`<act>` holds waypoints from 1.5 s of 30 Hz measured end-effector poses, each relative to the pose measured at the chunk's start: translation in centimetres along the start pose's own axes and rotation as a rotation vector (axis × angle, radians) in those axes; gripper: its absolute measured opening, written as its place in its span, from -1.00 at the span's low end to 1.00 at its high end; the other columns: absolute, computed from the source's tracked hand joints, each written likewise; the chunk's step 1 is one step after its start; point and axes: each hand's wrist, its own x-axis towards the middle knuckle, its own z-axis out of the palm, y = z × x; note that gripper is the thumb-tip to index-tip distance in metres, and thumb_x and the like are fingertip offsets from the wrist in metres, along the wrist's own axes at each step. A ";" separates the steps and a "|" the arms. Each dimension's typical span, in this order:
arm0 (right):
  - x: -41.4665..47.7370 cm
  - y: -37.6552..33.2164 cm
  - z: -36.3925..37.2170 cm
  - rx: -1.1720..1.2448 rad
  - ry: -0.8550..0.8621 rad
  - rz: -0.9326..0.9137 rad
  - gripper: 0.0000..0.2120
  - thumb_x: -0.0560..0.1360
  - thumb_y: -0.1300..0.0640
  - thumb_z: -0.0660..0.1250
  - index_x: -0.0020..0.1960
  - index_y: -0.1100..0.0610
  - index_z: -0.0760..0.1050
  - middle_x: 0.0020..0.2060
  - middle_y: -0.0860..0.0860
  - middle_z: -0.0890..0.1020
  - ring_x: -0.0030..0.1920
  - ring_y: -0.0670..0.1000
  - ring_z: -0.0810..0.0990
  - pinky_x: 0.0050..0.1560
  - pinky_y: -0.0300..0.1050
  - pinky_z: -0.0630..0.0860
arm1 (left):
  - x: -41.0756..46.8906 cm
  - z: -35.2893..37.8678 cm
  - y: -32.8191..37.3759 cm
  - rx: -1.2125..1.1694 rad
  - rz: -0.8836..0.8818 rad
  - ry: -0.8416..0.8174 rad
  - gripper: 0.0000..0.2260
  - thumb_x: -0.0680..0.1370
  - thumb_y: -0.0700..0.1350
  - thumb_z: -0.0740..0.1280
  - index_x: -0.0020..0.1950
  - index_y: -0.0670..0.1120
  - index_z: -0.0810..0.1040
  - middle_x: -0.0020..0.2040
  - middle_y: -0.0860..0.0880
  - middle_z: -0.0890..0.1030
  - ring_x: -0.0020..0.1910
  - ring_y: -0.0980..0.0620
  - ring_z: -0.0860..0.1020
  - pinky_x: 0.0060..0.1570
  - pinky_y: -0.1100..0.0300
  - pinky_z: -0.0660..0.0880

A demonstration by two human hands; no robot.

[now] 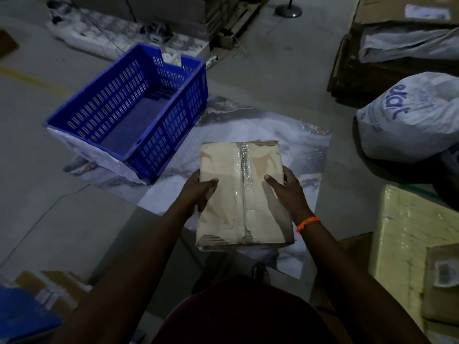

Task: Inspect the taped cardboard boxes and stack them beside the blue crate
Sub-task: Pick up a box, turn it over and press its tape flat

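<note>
Cardboard box (231, 170), pale and sealed with a strip of clear tape along its length, sits at the centre of the frame, held between both hands over a marbled grey-white sheet (250, 125) spread on the floor. Whether its underside touches the sheet cannot be told. Left hand (201, 192) grips the box's left long edge: thumb laid flat on the top face and pointing inward, the other fingers curled round the side and mostly hidden. Right hand (285, 192) mirrors this on the right long edge, thumb stretched across the top face towards the tape, fingers wrapped over the edge. An orange bracelet (308, 223) sits on the right wrist. Both forearms run up from the lower frame and converge on the box, elbows out. The top face shows wrinkled tape, brownish patches and exposed corrugation at the near and far corners. Blue crate (173, 135), slotted plastic, stands in the upper left of the frame, close to the box but apart from it, one corner resting on the sheet. White printed sacks (409, 120) lie at the right edge; a yellowish wrapped package (402, 232) occupies the lower right. Lighting is dim.
</note>
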 end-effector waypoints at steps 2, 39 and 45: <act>-0.3 -0.3 0.0 0.020 -0.015 0.005 -0.56 0.56 -0.02 0.47 0.40 -0.01 0.49 0.13 -0.13 0.63 0.18 -0.06 0.61 0.07 -0.20 0.53 | -0.5 0.3 -0.3 -0.014 0.042 0.018 -0.59 0.57 -0.15 0.44 0.42 -0.07 0.49 0.22 -0.05 0.66 0.21 -0.03 0.62 -0.04 0.25 0.61; -6.4 -4.8 -3.4 0.511 0.208 0.035 -0.70 0.76 0.01 0.06 0.22 -0.06 0.58 0.11 -0.18 0.69 0.19 -0.21 0.64 0.26 -0.18 0.56 | -5.7 1.3 7.0 -0.192 0.017 0.147 -0.78 0.62 0.28 0.22 0.13 0.19 0.48 0.20 0.07 0.54 0.19 0.02 0.54 0.10 -0.02 0.54; -6.9 -7.4 -6.0 0.343 0.193 -0.211 -0.73 0.73 0.07 0.18 0.30 0.00 0.61 0.19 -0.07 0.70 0.23 -0.09 0.65 0.13 -0.18 0.60 | -6.8 1.8 5.7 -0.402 -0.060 0.167 -0.84 0.65 0.19 0.22 0.11 0.16 0.49 0.15 0.00 0.60 0.14 -0.07 0.61 0.06 0.00 0.59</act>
